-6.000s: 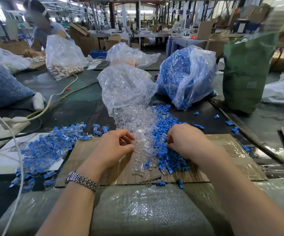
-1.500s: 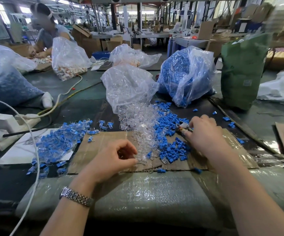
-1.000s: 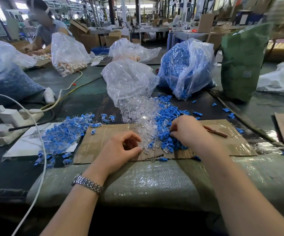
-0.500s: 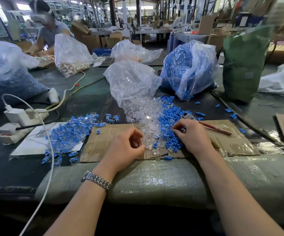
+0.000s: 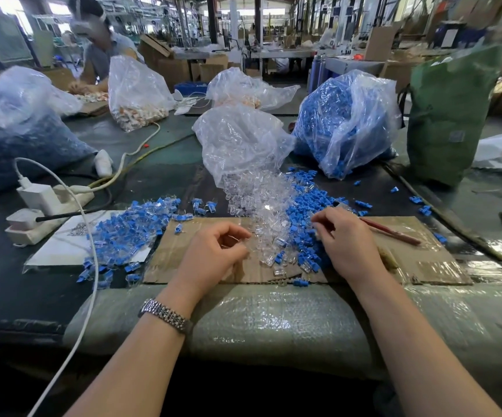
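Leftmost, a blue-and-clear pile [image 5: 123, 233] sits on the surface [image 5: 159, 152]. Our left grip [image 5: 213, 257], over the cardboard [image 5: 180, 260], pinches a clear piece [image 5: 232, 239]. Just right lie the clear heap [image 5: 258, 203] and blue caps [image 5: 306, 212]. Our right grip [image 5: 349, 245] curls onto the caps; we cannot tell its hold.

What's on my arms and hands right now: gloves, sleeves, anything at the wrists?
No gloves, and no rings that I can see. The left hand has a silver metal-link watch at its wrist; the right hand has nothing at its wrist. No sleeves show on either forearm.
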Action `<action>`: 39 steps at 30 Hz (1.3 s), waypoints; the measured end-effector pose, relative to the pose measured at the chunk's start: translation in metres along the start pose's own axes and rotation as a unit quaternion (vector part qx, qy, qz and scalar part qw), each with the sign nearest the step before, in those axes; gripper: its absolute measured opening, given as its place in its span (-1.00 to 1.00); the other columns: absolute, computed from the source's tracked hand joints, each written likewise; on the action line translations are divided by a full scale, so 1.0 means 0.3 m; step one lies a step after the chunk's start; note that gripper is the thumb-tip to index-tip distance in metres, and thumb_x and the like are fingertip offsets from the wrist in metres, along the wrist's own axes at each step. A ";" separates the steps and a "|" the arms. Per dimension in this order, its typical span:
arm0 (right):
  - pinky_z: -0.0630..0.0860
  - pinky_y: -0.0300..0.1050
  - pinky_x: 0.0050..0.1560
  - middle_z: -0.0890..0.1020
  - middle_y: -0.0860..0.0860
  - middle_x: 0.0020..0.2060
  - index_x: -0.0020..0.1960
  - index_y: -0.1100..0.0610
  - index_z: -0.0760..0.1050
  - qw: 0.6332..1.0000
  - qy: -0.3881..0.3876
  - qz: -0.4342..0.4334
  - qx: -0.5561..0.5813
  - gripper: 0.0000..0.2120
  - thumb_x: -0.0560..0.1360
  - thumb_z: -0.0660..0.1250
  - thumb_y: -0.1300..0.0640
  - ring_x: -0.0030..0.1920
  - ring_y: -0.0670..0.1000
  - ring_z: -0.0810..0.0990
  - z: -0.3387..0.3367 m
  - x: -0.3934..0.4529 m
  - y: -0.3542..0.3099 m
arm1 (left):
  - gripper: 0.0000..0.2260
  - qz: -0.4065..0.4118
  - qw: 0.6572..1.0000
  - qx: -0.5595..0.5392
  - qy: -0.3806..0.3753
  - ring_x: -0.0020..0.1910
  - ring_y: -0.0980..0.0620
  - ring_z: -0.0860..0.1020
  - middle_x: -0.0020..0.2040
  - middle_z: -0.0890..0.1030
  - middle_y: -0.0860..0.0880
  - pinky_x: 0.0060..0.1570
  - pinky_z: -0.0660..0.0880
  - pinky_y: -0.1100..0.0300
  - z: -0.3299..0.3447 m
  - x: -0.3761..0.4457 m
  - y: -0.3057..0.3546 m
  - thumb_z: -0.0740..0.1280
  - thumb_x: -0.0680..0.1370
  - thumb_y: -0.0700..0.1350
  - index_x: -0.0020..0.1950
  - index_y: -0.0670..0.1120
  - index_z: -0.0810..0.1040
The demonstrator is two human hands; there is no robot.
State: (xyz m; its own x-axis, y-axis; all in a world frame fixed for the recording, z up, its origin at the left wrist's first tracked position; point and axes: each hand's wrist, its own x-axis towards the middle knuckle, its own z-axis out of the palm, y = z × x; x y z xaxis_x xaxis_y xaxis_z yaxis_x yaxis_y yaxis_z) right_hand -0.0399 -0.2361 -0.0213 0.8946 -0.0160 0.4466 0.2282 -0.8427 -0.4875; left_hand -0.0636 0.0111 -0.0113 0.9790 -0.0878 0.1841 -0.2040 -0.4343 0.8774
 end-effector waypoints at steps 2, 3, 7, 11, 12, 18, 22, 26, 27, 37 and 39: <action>0.46 -0.01 0.19 0.62 -0.02 0.02 0.16 0.07 0.60 0.999 -0.029 0.024 -0.029 -0.82 0.58 0.38 0.07 0.09 0.04 0.52 -0.004 0.003 0.003 | -0.83 -0.009 1.000 -0.015 0.004 -0.19 0.02 0.68 -0.18 0.72 -0.03 -0.15 0.63 0.28 -0.001 0.001 0.001 0.44 0.51 -0.30 0.00 -0.04 0.67; 0.46 0.02 0.23 0.63 -0.03 0.05 0.20 0.05 0.60 0.997 -0.049 0.039 -0.036 -0.79 0.58 0.39 0.05 0.12 0.04 0.52 -0.004 0.006 0.003 | -0.82 -0.013 1.000 -0.021 0.006 -0.18 -0.01 0.68 -0.19 0.72 -0.05 -0.14 0.63 0.25 -0.002 0.001 0.001 0.43 0.51 -0.31 -0.01 -0.04 0.68; 0.52 -0.05 0.19 0.66 -0.05 0.05 0.19 0.02 0.62 0.995 -0.077 0.065 0.008 -0.79 0.57 0.41 0.10 0.04 -0.04 0.55 -0.010 0.019 -0.014 | -0.79 -0.024 0.999 -0.032 0.008 -0.24 0.04 0.68 -0.20 0.72 -0.05 -0.11 0.65 0.16 -0.006 0.004 -0.006 0.42 0.51 -0.33 -0.02 -0.02 0.68; 0.57 -0.06 0.11 0.67 -0.06 -0.02 0.12 0.01 0.60 0.991 -0.110 0.080 0.013 -0.84 0.55 0.43 0.16 0.00 -0.03 0.60 -0.024 0.039 -0.021 | -0.77 -0.025 0.999 -0.040 0.005 -0.26 0.11 0.67 -0.19 0.73 -0.02 -0.13 0.65 0.22 -0.004 0.007 -0.014 0.42 0.51 -0.34 -0.03 0.01 0.67; 0.57 -0.08 0.07 0.66 -0.06 -0.03 0.10 0.01 0.59 0.989 -0.125 0.080 0.004 -0.85 0.55 0.42 0.18 -0.01 -0.02 0.61 -0.026 0.046 -0.025 | -0.77 -0.028 0.999 -0.046 0.005 -0.25 0.09 0.67 -0.19 0.73 -0.03 -0.12 0.65 0.22 -0.004 0.009 -0.016 0.41 0.52 -0.34 -0.03 0.00 0.67; 0.54 -0.16 -0.13 0.67 -0.04 -0.09 0.13 0.06 0.61 0.992 -0.103 0.063 0.022 -0.86 0.61 0.32 0.16 -0.16 -0.05 0.61 -0.060 0.111 -0.058 | -0.81 -0.094 0.963 -0.251 0.007 -0.19 0.01 0.68 -0.12 0.72 -0.12 -0.17 0.63 0.22 -0.028 0.056 -0.003 0.34 0.55 -0.39 0.08 -0.21 0.67; 0.49 -0.31 -0.08 0.70 -0.13 -0.23 -0.04 -0.04 0.66 0.976 -0.092 0.070 0.186 -0.89 0.55 0.44 0.18 -0.19 -0.19 0.63 -0.093 0.155 -0.078 | -0.78 -0.129 0.886 -0.444 -0.034 -0.17 -0.01 0.68 -0.11 0.71 -0.17 -0.14 0.64 0.25 -0.039 0.127 0.030 0.35 0.48 -0.43 0.11 -0.34 0.62; 0.61 -0.18 0.06 0.75 -0.03 -0.15 -0.01 0.10 0.67 0.923 -0.110 0.104 0.354 -0.91 0.52 0.45 0.24 -0.07 -0.06 0.71 -0.050 0.141 -0.116 | -0.74 -0.162 0.851 -0.496 -0.059 -0.09 -0.06 0.70 -0.04 0.69 -0.19 -0.08 0.64 0.23 -0.008 0.185 0.035 0.43 0.41 -0.42 0.09 -0.31 0.64; 0.63 -0.15 0.05 0.75 0.02 -0.15 0.00 0.15 0.66 0.910 -0.109 0.111 0.384 -0.92 0.52 0.44 0.26 -0.07 -0.03 0.72 -0.033 0.130 -0.123 | -0.75 -0.166 0.847 -0.500 -0.065 -0.07 -0.07 0.70 -0.03 0.69 -0.20 -0.08 0.64 0.23 0.001 0.189 0.026 0.44 0.42 -0.42 0.09 -0.31 0.65; 0.62 -0.11 0.01 0.70 0.01 -0.18 0.01 0.08 0.61 0.935 -0.086 0.013 0.343 -0.93 0.57 0.40 0.23 -0.12 -0.03 0.69 0.011 0.083 -0.159 | -0.81 -0.140 0.860 -0.475 -0.122 0.00 -0.13 0.72 0.06 0.70 -0.28 -0.09 0.64 0.22 0.035 0.159 0.005 0.43 0.43 -0.35 0.01 -0.27 0.72; 0.61 -0.04 0.06 0.70 -0.01 -0.16 0.01 0.04 0.60 0.944 -0.088 0.002 0.318 -0.91 0.58 0.39 0.21 -0.11 -0.05 0.68 0.008 0.079 -0.158 | -0.80 -0.137 0.862 -0.475 -0.114 -0.01 -0.12 0.72 0.04 0.70 -0.27 -0.10 0.65 0.23 0.036 0.154 0.009 0.42 0.42 -0.35 0.02 -0.28 0.71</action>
State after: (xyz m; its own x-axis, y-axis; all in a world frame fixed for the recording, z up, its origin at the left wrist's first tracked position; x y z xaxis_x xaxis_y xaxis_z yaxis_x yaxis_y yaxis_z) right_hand -0.0286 -0.1952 0.0105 0.9333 0.1175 0.3394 0.3588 -0.3477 -0.8663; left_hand -0.0188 -0.0037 -0.0051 0.9436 -0.3202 -0.0846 0.2309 0.4529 0.8611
